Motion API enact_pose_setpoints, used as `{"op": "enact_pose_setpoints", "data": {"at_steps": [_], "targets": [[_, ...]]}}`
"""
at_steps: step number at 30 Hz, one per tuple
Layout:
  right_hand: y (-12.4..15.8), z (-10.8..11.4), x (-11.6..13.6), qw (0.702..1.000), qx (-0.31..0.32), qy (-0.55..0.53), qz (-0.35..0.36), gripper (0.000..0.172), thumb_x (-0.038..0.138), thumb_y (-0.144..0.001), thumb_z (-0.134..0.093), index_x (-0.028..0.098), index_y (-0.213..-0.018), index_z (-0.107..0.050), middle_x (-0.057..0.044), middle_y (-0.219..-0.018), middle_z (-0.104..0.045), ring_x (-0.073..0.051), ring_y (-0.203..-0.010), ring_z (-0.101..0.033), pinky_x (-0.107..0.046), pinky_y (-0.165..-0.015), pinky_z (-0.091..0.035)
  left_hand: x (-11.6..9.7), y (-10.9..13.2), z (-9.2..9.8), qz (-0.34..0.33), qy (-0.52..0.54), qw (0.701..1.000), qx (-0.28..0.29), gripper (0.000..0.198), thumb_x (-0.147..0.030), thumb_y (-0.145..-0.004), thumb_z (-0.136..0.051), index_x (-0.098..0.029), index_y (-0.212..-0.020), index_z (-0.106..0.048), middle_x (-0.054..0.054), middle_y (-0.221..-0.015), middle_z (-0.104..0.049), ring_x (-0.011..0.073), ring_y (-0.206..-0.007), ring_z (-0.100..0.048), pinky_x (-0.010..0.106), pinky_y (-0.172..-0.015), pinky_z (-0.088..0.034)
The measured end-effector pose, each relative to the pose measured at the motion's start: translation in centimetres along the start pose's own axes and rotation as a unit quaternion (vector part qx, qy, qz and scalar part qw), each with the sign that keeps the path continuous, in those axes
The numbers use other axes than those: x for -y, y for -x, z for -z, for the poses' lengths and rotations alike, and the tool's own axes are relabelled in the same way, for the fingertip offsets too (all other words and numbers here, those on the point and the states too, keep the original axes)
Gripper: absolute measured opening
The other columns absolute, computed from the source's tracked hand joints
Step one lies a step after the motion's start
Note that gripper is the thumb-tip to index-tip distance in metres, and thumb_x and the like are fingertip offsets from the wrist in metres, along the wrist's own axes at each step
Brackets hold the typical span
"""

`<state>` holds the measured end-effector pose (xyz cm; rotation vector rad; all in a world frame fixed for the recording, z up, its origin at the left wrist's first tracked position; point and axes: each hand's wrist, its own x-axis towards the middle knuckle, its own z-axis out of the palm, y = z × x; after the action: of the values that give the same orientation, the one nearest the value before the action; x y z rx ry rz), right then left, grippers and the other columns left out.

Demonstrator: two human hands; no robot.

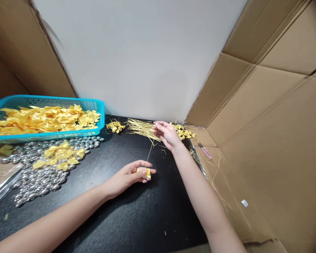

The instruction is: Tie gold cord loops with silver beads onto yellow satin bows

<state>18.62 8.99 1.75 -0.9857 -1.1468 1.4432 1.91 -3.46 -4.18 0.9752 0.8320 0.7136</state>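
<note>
My left hand [129, 177] rests on the black table [121, 218] and pinches a small folded yellow ribbon piece [146, 172] between thumb and fingers. A thin gold wire [150, 149] runs up from that ribbon to my right hand [167, 135], whose fingers pinch its upper end. My right hand hovers just in front of a loose bundle of gold wires [140, 127] lying at the back of the table.
A blue plastic basket [101, 112] of yellow ribbon strips stands at the left. Silver beads [37, 179] with several yellow bows [59, 156] on them lie beside it. Finished bows [184, 132] and a single bow [115, 127] flank the wires. Small pink scissors [204, 150] lie on cardboard at right.
</note>
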Motion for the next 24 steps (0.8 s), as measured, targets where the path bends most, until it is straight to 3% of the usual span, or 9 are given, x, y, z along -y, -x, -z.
{"op": "enact_pose_setpoints", "data": {"at_steps": [5, 10, 14, 19, 24], "targets": [[-1.3, -0.6, -3.8, 0.993, -0.012, 0.117, -0.011, 0.012, 0.018, -0.08, -0.07, 0.016, -0.07, -0.062, 0.002, -0.057, -0.067, -0.011, -0.05, -0.063, -0.026, -0.062, -0.055, 0.5, 0.5, -0.1, 0.02, 0.0, 1.0, -0.023, 0.057, -0.044, -0.067, -0.085, -0.019, -0.109, -0.055, 0.01, -0.111, -0.074, 0.0155, -0.085, -0.067, 0.029, -0.081, -0.05], [-1.5, -1.0, -6.4, 0.967, -0.014, 0.252, 0.03, 0.013, 0.01, -0.079, -0.064, 0.017, -0.068, -0.065, 0.001, -0.059, -0.068, -0.014, -0.062, -0.066, -0.028, -0.071, -0.053, 1.1, 0.9, 0.2, -0.009, -0.033, 0.999, -0.026, 0.057, -0.037, -0.072, -0.083, -0.02, -0.116, -0.05, 0.009, -0.111, -0.073, 0.0176, -0.091, -0.066, 0.029, -0.079, -0.048], [-1.1, -1.1, -7.1, 0.935, -0.001, 0.348, 0.064, 0.013, 0.013, -0.081, -0.062, 0.019, -0.071, -0.069, -0.001, -0.069, -0.072, -0.017, -0.07, -0.066, -0.03, -0.076, -0.051, 1.4, 1.2, 0.3, -0.026, -0.037, 0.998, -0.031, 0.066, -0.033, -0.075, -0.079, -0.022, -0.128, -0.041, 0.01, -0.112, -0.072, 0.0193, -0.091, -0.066, 0.031, -0.078, -0.048], [-0.4, -1.1, -7.6, 0.892, -0.005, 0.44, 0.102, 0.014, 0.014, -0.081, -0.062, 0.02, -0.07, -0.07, -0.004, -0.082, -0.073, -0.023, -0.09, -0.062, -0.04, -0.093, -0.042, 1.9, 1.3, 0.4, -0.037, -0.024, 0.998, -0.038, 0.075, -0.026, -0.075, -0.077, -0.024, -0.136, -0.033, 0.012, -0.122, -0.067, 0.019, -0.093, -0.066, 0.033, -0.084, -0.048], [0.1, -1.0, -7.8, 0.876, -0.003, 0.466, 0.121, 0.014, 0.014, -0.081, -0.063, 0.02, -0.07, -0.07, -0.005, -0.082, -0.073, -0.026, -0.092, -0.06, -0.044, -0.094, -0.039, 2.1, 1.4, 0.5, -0.034, -0.016, 0.998, -0.041, 0.078, -0.023, -0.074, -0.077, -0.026, -0.139, -0.033, 0.011, -0.123, -0.066, 0.019, -0.092, -0.067, 0.034, -0.085, -0.05]]}}
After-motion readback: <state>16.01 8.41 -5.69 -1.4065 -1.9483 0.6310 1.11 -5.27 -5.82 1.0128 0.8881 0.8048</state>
